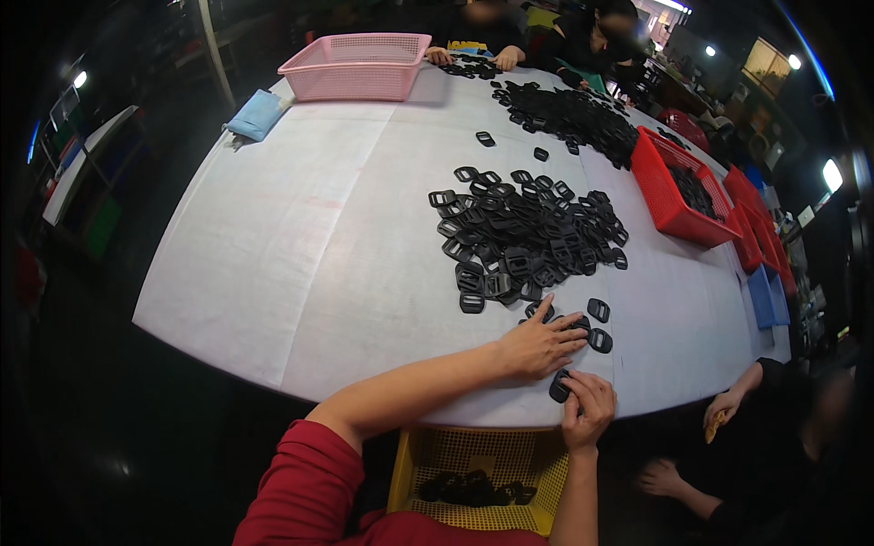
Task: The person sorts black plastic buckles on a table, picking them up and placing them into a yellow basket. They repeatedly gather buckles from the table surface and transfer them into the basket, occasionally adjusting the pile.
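White cloth covers the big work table (300, 273), with a pink basket (357, 65) and a blue pouch (256, 115) at its far left. Near the person's edge, the left hand (539, 347) lies palm down on the cloth, fingers spread flat and released, fingertips touching a few loose black buckles (596, 325) just below the large heap of black buckles (528, 237). Its red-sleeved forearm stretches in from the lower left, running diagonally up to the right. Just right of it and nearer the table's edge, the right hand (587, 409) pinches a single black buckle (559, 387) between thumb and curled fingers; the buckle's long axis tilts from lower left to upper right. That forearm rises almost straight from the lower edge. Below the table edge sits a yellow basket (473, 473) holding more buckles. Farther right stand red baskets (678, 187), and another person's hand (724, 409) rests at the table's right edge.
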